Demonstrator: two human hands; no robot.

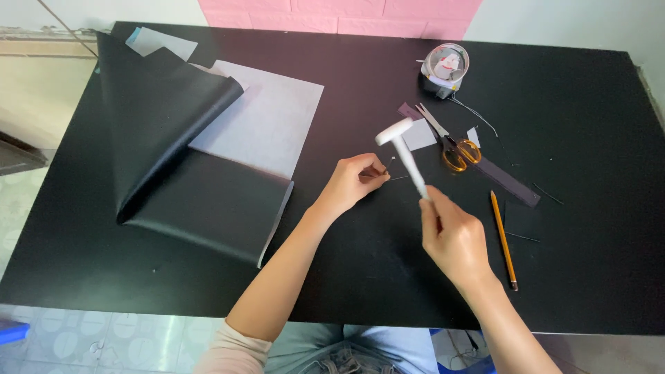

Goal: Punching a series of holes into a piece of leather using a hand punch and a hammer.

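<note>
Two bare hands work over a black worktop [596, 208], seen from above; the left hand [350, 181] pinches a thin pin-like tool [389, 166] upright between fingertips, its tip down on the surface, exactly what it is too small to tell; the right hand [454, 242] is closed around the handle of a small white hammer [405, 149], whose long axis slants up and to the left, so the head hovers just above and to the right of the pinched tool, close but apart; the left hand is the nearer to the tool, the right sits lower and further right. Just beyond lie orange-handled scissors [454, 147] and small grey scraps; a pencil [503, 239] lies right of the right hand; a curled black sheet [166, 131] with pale backing fills the left side; a round clear container [447, 64] stands at the far edge.
</note>
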